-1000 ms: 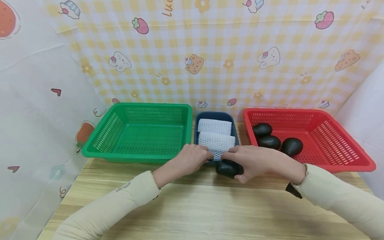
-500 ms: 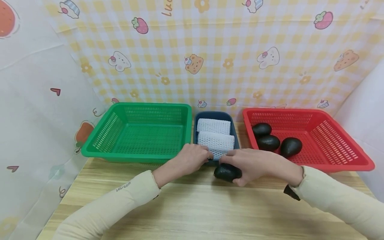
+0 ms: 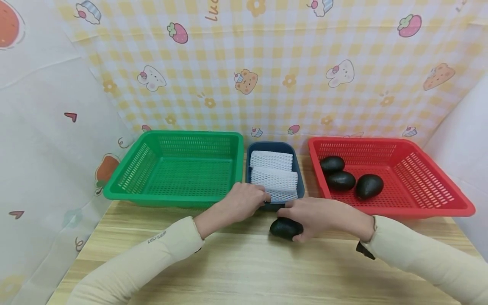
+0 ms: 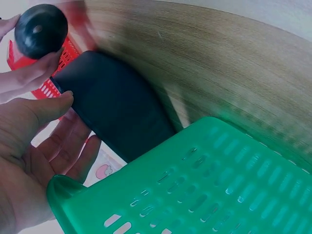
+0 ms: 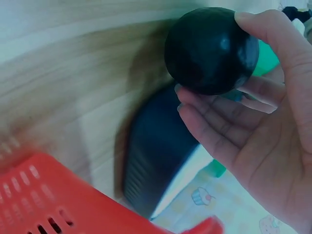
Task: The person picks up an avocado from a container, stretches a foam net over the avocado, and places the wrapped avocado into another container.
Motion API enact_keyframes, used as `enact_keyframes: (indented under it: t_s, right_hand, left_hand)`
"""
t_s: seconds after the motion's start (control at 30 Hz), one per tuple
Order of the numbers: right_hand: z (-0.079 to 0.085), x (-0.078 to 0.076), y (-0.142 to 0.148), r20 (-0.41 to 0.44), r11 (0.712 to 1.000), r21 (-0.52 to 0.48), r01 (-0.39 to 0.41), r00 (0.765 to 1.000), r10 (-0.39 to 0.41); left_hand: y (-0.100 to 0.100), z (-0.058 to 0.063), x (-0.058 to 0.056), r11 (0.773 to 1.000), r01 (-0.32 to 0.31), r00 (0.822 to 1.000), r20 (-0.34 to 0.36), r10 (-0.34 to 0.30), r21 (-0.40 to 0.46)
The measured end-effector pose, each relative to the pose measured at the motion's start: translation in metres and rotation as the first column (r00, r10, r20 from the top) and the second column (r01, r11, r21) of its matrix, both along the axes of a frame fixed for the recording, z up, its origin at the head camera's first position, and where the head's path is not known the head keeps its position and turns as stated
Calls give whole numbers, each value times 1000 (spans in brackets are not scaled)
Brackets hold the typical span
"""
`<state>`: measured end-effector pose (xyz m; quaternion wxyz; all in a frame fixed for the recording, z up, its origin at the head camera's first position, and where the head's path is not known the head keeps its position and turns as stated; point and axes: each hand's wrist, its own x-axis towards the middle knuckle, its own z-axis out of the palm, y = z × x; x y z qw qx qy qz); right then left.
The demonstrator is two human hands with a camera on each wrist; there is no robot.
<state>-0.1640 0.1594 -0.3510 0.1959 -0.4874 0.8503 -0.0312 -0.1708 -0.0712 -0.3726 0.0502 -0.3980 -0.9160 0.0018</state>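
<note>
My right hand [image 3: 310,216] grips a dark avocado [image 3: 286,228] in front of a small navy bin [image 3: 300,186]. In the right wrist view the thumb lies on one side of this avocado [image 5: 209,51] and the fingers curl under the other. My left hand [image 3: 244,201] pinches the bin's front rim at its left corner; the left wrist view has the thumb on the outer side of the navy bin [image 4: 107,97] and the fingers above the rim. Inside the bin, white foam net sleeves [image 3: 272,178] lie in two groups.
To the left stands a green basket [image 3: 171,202], its right side close to the bin. A red basket [image 3: 400,212] on the right holds several avocados [image 3: 369,187] along its left side. All stand on a wooden table [image 3: 244,271] before a patterned cloth [image 3: 213,55].
My right hand has drawn the avocado toward the table's front and slightly left, away from the bin's front rim. The left hand has stayed in place.
</note>
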Motion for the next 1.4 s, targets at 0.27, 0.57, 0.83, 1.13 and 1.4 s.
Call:
enact_keyframes:
  t_s: [0.27,0.57,0.83,1.13,1.4]
  right_hand:
    - [-5,1,-1,12,1000,9,4,1000,-4]
    - [-3,1,-3,34,1000,22,21,999,-22]
    - [-3,1,-3,65,998,29,47,997,-49]
    - [-3,0,-4,83,999,15,41,996,-42]
    - [-3,-2,-4,81,999,25,37,996,-39]
  left_hand:
    - [0,-1,0,1000,4,1000,-14,-4,0]
    - [1,10,-8,995,-76,978,202,61,66]
    - [13,22,-22,981,-166,962,238,138,104]
    - [34,21,-32,969,-246,952,199,233,38]
    - [50,17,-36,948,-309,926,206,317,-72]
